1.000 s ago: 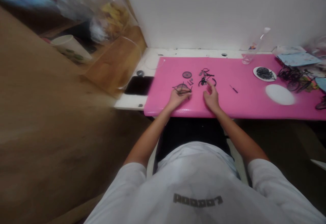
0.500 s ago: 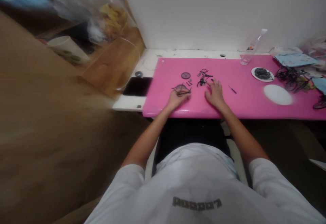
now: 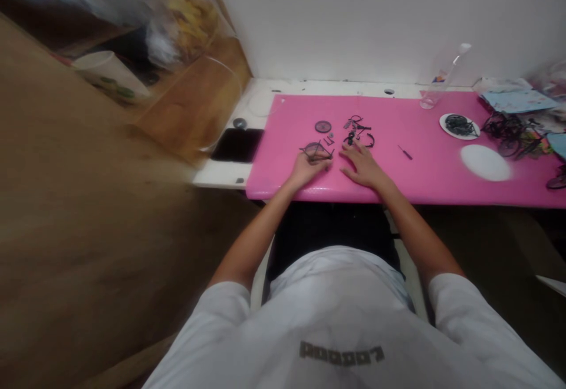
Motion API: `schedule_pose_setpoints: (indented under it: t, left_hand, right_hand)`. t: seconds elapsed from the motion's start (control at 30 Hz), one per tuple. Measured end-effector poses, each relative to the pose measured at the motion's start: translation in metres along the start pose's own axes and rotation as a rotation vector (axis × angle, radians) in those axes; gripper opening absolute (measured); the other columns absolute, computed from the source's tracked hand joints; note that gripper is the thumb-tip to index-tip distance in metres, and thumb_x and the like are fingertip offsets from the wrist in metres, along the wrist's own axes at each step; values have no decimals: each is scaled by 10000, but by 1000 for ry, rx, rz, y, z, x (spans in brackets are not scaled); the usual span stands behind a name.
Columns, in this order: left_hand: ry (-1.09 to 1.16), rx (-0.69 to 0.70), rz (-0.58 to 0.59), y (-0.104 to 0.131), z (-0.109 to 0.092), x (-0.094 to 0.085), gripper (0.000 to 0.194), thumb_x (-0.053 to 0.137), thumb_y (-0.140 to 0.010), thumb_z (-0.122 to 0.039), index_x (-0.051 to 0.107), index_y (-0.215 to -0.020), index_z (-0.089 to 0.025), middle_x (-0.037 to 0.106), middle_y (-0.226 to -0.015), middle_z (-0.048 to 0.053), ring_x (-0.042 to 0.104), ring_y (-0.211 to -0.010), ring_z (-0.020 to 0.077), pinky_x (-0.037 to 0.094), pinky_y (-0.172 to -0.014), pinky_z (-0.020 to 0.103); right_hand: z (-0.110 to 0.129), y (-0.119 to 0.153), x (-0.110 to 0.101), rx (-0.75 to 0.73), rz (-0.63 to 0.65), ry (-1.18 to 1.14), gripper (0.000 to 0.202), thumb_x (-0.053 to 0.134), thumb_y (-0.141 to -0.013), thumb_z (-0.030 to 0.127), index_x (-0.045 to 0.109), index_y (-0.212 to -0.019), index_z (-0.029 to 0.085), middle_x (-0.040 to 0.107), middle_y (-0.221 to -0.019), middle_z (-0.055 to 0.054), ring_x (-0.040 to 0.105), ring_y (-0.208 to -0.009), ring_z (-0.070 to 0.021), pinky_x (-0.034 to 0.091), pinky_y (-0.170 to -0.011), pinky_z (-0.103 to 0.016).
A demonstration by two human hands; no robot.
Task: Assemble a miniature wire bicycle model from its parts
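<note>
My left hand (image 3: 308,170) is closed on a small dark toy bicycle frame (image 3: 316,151) with a wheel in it, low over the pink mat (image 3: 283,183). My right hand (image 3: 362,166) lies with fingers spread beside a cluster of small black parts (image 3: 351,138), its fingertips at their near edge. A curved black piece (image 3: 370,140) lies just beyond that hand. Behind my left hand are a loose toy wheel (image 3: 322,127) and a few short dark pieces (image 3: 328,141). A small screwdriver (image 3: 405,152) rests to the right.
A plate of black parts (image 3: 478,130), a white disc (image 3: 486,162) and a pile of dark toy bicycles (image 3: 502,129) are at the right. A clear bottle (image 3: 437,82) stands near the wall. At the left lies a black phone-like slab (image 3: 237,145).
My right hand has moved left, toward my left hand, and the curved black piece now shows apart at the cluster's right. My left hand keeps its hold on the toy bicycle frame.
</note>
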State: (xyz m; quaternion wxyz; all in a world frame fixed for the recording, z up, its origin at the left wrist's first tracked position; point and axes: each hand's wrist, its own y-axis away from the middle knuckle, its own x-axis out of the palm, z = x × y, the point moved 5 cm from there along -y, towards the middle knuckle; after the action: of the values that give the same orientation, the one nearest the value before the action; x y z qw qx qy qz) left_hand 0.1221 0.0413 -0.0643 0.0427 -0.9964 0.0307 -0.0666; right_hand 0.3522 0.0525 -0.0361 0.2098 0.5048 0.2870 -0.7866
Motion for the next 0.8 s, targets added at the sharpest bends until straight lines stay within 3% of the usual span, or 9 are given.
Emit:
schedule_pose_setpoints:
  t: [0.1,0.3,0.37,0.57,0.8]
  left_hand:
    - [-8,-10,-1,1,-2,1,417,1017,-704,-339,838,-1031,-152,869,-1051,117,829,-882,219,680,-964,427]
    - [0,-18,-8,2,-5,2,415,1024,-693,-334,837,-1016,-154,867,-1037,115,824,-870,217,677,-961,429]
    - [0,-20,-10,2,-5,2,409,1026,-694,-332,832,-1009,-156,866,-1029,111,822,-867,218,678,-963,434]
    - [-12,-5,10,2,-5,3,398,1007,-733,-321,840,-1049,-147,856,-991,104,811,-844,210,679,-938,424]
    - [-15,6,21,0,-4,2,424,1013,-717,-341,831,-1042,-140,853,-1005,108,807,-848,202,679,-905,394]
  right_hand:
    - [3,1,-1,-7,18,-7,669,562,-1078,562,632,-1631,193,454,-1833,-129,232,-1766,-438,240,-1423,-702]
    - [3,0,-4,-8,-22,-37,626,613,-1028,506,692,-1572,205,613,-1687,-144,418,-1652,-410,262,-1427,-655]
    - [2,0,-4,3,-33,-35,626,622,-1017,485,684,-1582,222,571,-1733,-128,398,-1670,-404,249,-1429,-666]
    - [1,-1,2,4,30,8,727,608,-1064,569,565,-1705,228,321,-1900,-85,134,-1802,-403,178,-1449,-676]
    - [-1,-3,4,8,70,-10,795,626,-1054,613,573,-1703,158,405,-1852,-150,307,-1756,-415,241,-1446,-632]
